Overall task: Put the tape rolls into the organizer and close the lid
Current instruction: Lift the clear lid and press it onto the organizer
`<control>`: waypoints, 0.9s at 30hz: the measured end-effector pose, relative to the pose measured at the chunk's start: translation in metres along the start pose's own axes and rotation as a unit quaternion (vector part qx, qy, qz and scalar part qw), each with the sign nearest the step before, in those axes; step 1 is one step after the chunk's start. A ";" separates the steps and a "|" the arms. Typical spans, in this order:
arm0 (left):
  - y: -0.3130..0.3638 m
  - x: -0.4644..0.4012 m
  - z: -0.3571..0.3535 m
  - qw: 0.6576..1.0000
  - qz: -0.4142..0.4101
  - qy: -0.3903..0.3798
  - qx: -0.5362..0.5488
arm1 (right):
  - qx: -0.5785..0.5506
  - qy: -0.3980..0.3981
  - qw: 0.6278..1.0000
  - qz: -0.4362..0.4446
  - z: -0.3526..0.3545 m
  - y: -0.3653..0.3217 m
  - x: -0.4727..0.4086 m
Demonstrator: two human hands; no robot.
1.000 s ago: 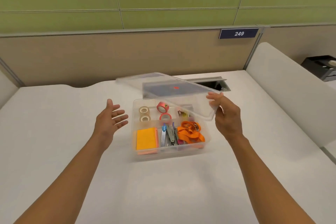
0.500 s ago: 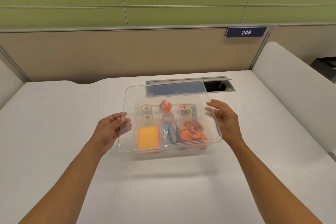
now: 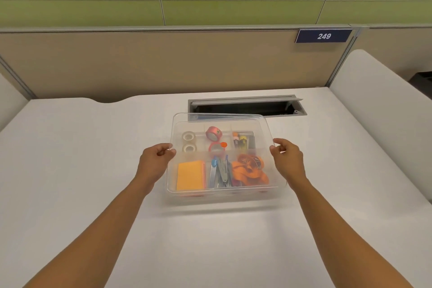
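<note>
A clear plastic lid (image 3: 261, 124) sits level over a clear plastic compartmented organizer (image 3: 224, 195) on the white desk (image 3: 81, 170). The left hand (image 3: 156, 159) pinches its left edge, the right hand (image 3: 288, 156) its right. Two pink tape rolls (image 3: 213, 133) and two clear tape rolls (image 3: 189, 136) lie inside.

Two bare forearms reach in from the bottom edge of the view, uncovered from there to the wrists; no sleeve shows on either. The left hand (image 3: 157, 159) and right hand (image 3: 288, 161) are gloveless. No watch, ring, band or marking can be seen on wrists or fingers.
</note>
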State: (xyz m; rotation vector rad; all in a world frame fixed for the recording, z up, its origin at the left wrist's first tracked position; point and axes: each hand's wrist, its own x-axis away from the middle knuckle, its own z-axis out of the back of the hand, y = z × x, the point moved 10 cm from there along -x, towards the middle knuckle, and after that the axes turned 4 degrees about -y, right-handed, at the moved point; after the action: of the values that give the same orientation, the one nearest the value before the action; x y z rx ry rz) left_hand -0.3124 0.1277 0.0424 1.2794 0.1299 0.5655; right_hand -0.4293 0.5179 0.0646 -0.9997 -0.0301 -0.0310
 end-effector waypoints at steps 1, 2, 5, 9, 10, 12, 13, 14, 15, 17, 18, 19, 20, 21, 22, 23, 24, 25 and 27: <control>-0.001 -0.001 -0.001 1.000 0.000 0.010 -0.019 | 0.017 0.007 1.000 0.007 -0.001 -0.002 0.000; -0.002 -0.002 -0.003 0.999 0.001 0.019 -0.034 | 0.034 0.011 0.999 0.012 -0.004 -0.004 -0.001; -0.007 -0.003 -0.008 0.996 0.001 0.044 -0.077 | 0.082 0.014 0.997 0.004 -0.012 -0.001 -0.007; -0.012 -0.002 -0.010 0.990 -0.005 0.091 -0.106 | 0.128 0.005 0.992 0.003 -0.022 0.007 -0.015; -0.013 -0.002 -0.010 0.988 -0.007 0.104 -0.115 | 0.137 0.001 0.991 0.005 -0.025 0.009 -0.017; -0.018 -0.001 -0.011 0.988 -0.004 0.113 -0.109 | 0.140 -0.007 0.990 0.012 -0.031 0.012 -0.018; -0.021 -0.001 -0.011 0.989 0.002 0.112 -0.098 | 0.138 -0.007 0.990 0.014 -0.033 0.013 -0.018; -0.024 -0.001 -0.012 0.990 0.006 0.111 -0.090 | 0.133 -0.005 0.991 0.014 -0.034 0.015 -0.018; -0.025 0.000 -0.013 0.990 0.006 0.108 -0.087 | 0.126 -0.003 0.992 0.016 -0.035 0.016 -0.018; -0.026 0.000 -0.018 0.992 0.000 0.097 -0.083 | 0.114 -0.002 0.993 0.018 -0.038 0.020 -0.017; -0.026 0.000 -0.021 0.992 -0.003 0.090 -0.083 | 0.113 -0.003 0.993 0.020 -0.039 0.021 -0.017; -0.025 0.000 -0.024 0.993 -0.007 0.084 -0.086 | 0.112 -0.006 0.993 0.020 -0.040 0.021 -0.018; -0.025 0.001 -0.026 0.992 -0.012 0.079 -0.094 | 0.109 -0.009 0.994 0.020 -0.040 0.022 -0.018; -0.024 0.001 -0.029 0.992 -0.018 0.074 -0.104 | 0.104 -0.011 0.994 0.020 -0.040 0.023 -0.018; -0.024 0.001 -0.030 0.991 -0.023 0.068 -0.113 | 0.098 -0.011 0.995 0.019 -0.040 0.023 -0.018; -0.025 0.001 -0.031 0.991 -0.025 0.063 -0.118 | 0.094 -0.009 0.995 0.019 -0.039 0.023 -0.018; -0.026 0.000 -0.032 0.991 -0.023 0.060 -0.118 | 0.093 -0.008 0.996 0.018 -0.039 0.023 -0.018; -0.028 0.000 -0.032 0.991 -0.019 0.056 -0.116 | 0.091 -0.007 0.996 0.018 -0.039 0.024 -0.017; -0.029 -0.001 -0.032 0.990 -0.013 0.055 -0.126 | 0.088 -0.005 0.996 0.016 -0.039 0.024 -0.017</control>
State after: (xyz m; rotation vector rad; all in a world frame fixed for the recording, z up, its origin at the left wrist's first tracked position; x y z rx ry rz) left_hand -0.3163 0.1503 0.0059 1.0011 0.1616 0.6092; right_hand -0.4453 0.4985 0.0225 -0.8235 -0.0266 0.0056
